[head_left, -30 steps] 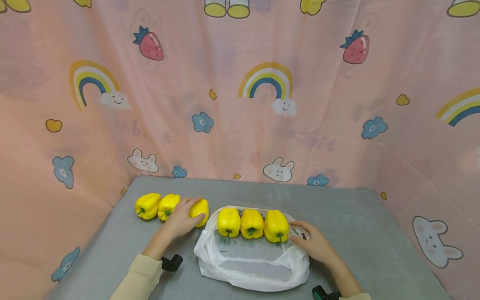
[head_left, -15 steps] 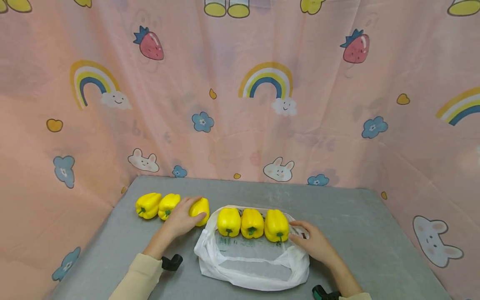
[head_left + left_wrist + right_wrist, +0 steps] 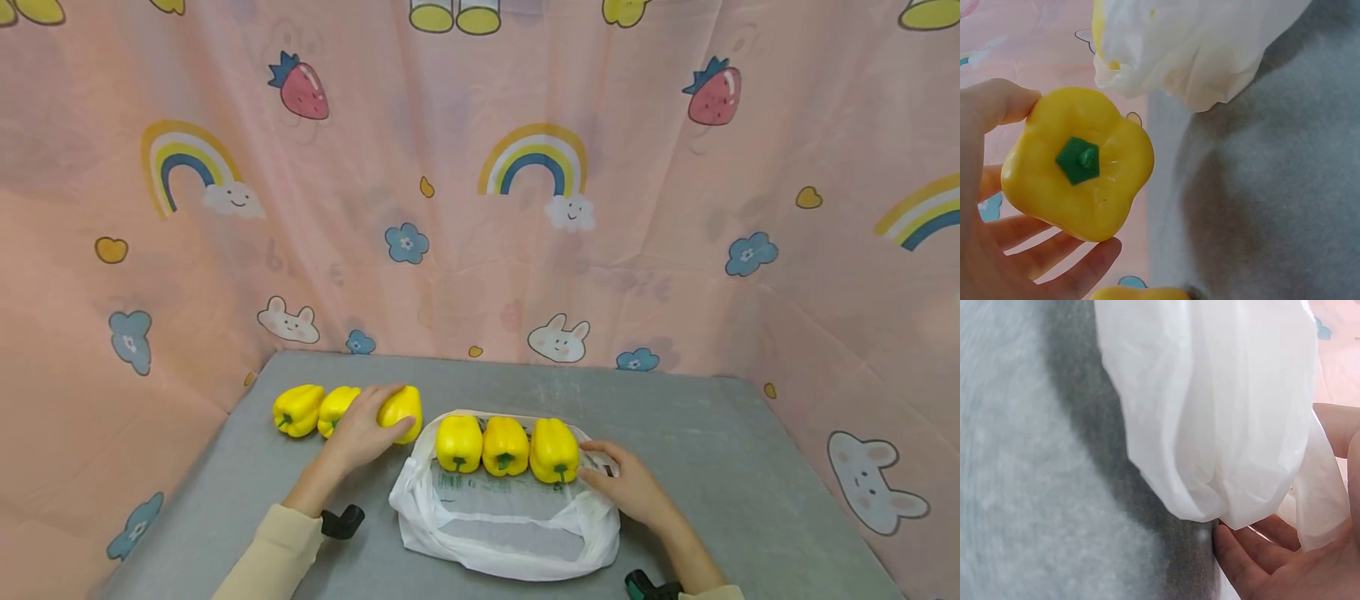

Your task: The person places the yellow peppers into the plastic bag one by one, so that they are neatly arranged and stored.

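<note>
My left hand (image 3: 369, 427) grips a yellow bell pepper (image 3: 1079, 162) with a green stem, thumb on one side and fingers on the other. In the left wrist view the stem end faces the camera. My right hand (image 3: 626, 483) holds the right side of a white plastic bag (image 3: 510, 567), its mouth spread wide. In the right wrist view the bag's folded rim (image 3: 1210, 456) runs between thumb and fingers. Three yellow bell peppers (image 3: 506, 447) sit in a row inside the bag, toward its far side.
Two more yellow bell peppers (image 3: 297, 411) lie on the grey tabletop (image 3: 720, 442), left of my left hand, the nearer one partly hidden by it. A pink patterned curtain (image 3: 480, 275) stands behind the table and along both sides.
My left hand has raised its bell pepper slightly and shifted it a little away from me. My right hand, the bag and the peppers inside it stay where they were.
</note>
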{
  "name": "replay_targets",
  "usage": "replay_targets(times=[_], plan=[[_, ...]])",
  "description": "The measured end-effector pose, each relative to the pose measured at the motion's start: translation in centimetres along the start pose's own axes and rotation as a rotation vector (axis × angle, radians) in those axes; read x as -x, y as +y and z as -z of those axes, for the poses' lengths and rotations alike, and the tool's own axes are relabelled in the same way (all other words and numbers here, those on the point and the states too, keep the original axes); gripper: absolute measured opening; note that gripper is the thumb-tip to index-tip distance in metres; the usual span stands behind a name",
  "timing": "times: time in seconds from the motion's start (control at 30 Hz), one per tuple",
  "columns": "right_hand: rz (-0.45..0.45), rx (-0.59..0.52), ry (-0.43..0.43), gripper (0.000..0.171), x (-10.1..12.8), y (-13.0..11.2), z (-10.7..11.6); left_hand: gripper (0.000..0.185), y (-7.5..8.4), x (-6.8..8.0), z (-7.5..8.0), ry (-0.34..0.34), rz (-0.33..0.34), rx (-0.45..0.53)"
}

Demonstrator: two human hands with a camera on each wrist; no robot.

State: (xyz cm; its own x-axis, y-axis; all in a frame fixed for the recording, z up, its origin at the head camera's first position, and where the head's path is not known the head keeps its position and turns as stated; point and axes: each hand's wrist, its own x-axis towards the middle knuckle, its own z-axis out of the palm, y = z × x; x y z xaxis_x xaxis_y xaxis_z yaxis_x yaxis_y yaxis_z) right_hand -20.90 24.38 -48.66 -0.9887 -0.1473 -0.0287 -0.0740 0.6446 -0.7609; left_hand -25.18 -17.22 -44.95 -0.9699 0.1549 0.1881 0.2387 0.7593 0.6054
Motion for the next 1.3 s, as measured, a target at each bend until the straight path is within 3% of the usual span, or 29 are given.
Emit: replay_targets(times=[0.57, 0.83, 1.3], plan=[[-0.007, -0.002, 0.001, 0.056, 0.1, 0.0, 0.0, 0.059, 1.8, 0.5, 1.3, 0.068, -0.123, 0.030], [-0.009, 0.000, -0.007, 0.057, 0.2, -0.4, 0.1, 0.060, 3.1, 0.8, 1.7, 0.061, -0.135, 0.067], [-0.010, -0.019, 0.006, 0.057, 0.1, -0.1, 0.1, 0.057, 4.9, 0.9, 1.2, 0.051, -0.232, 0.140]])
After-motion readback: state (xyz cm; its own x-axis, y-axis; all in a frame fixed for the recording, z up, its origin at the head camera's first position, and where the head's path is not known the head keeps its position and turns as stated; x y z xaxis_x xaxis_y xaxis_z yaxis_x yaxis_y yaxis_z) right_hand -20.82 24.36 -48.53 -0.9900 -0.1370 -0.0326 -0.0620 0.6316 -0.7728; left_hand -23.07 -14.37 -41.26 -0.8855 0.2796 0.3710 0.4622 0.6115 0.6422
